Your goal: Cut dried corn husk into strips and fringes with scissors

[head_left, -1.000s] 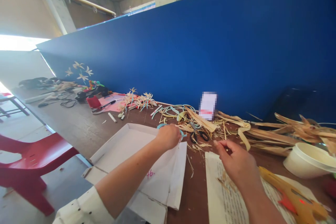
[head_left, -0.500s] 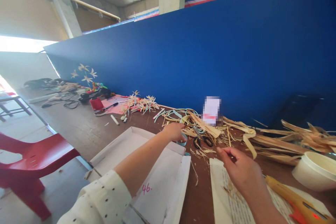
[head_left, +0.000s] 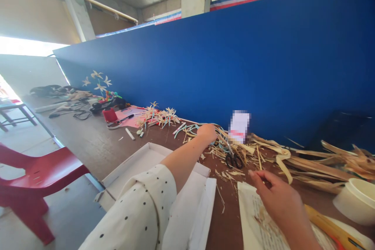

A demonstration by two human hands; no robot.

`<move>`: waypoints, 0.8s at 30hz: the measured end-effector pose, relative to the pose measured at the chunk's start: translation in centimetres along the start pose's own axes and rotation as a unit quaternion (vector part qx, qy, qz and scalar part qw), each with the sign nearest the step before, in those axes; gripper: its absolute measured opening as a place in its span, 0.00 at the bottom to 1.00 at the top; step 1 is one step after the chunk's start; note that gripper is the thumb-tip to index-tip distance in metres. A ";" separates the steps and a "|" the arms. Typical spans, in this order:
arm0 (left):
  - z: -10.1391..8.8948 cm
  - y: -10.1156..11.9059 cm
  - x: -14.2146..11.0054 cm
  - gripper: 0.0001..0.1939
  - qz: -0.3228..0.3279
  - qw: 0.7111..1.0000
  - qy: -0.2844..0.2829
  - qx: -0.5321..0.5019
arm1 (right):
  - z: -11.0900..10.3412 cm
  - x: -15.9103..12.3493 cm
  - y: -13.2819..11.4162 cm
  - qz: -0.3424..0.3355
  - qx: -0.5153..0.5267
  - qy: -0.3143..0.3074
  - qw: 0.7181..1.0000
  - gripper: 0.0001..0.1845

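Note:
My left hand [head_left: 208,132] reaches far forward over the brown table [head_left: 93,148] into a heap of pale dried husk strips and light-blue strips [head_left: 190,128]. Its fingers are curled down into the heap; what they hold, if anything, is hidden. My right hand [head_left: 274,195] rests over a printed paper sheet [head_left: 249,218], thumb and forefinger pinched on a thin sliver too small to name. Black-handled scissors [head_left: 233,159] lie between the two hands.
A flattened white cardboard box [head_left: 137,166] lies under my left arm. Long dried husks [head_left: 316,164] are spread at the right beside a white bowl [head_left: 356,199] and a yellow glue gun [head_left: 331,226]. A blue partition [head_left: 234,58] backs the table. A red chair [head_left: 35,179] stands at the left.
My left hand has moved forward and to the right, from the box's far edge into the strip heap. My right hand has stayed over the paper. The camera has tilted a little.

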State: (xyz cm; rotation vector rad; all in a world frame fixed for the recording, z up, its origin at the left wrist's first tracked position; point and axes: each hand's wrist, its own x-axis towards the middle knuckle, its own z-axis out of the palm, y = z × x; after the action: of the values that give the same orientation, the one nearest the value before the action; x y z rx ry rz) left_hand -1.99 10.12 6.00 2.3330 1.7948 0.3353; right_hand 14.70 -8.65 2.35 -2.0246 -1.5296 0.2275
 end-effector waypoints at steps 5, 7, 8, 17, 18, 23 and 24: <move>0.7 -0.5 0.5 0.21 0.031 0.999 0.006 0.002 | 0.1 0.2 0.4 0.012 -0.002 0.005 1.000 0.19; 0.4 -1.3 0.4 0.25 0.049 0.999 0.002 0.010 | 0.1 0.1 0.4 0.009 0.000 0.003 1.000 0.19; 0.1 -1.7 0.3 0.26 0.054 0.998 0.001 0.016 | 0.2 0.1 0.4 0.007 0.001 0.002 1.000 0.19; -0.5 -2.4 -3.1 0.11 0.090 0.983 -0.122 0.107 | 0.5 0.1 0.3 -0.001 0.011 -0.021 1.000 0.19; -0.3 -2.3 -3.2 0.10 0.091 0.980 -0.134 0.117 | 0.5 0.1 0.3 0.001 0.011 -0.022 1.000 0.19; 0.6 -2.5 -2.8 0.14 0.070 0.976 -0.150 0.144 | 0.4 0.1 0.3 0.009 0.010 -0.030 0.999 0.19; 0.8 -2.6 -2.7 0.15 0.062 0.977 -0.149 0.143 | 0.4 0.1 0.3 0.009 0.011 -0.030 0.999 0.19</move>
State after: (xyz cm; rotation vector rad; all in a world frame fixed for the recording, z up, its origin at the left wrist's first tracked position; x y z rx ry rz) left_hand -4.87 8.18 4.31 2.5246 1.6459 -0.2635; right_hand 14.73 -8.48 1.88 -2.0312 -1.5403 0.3141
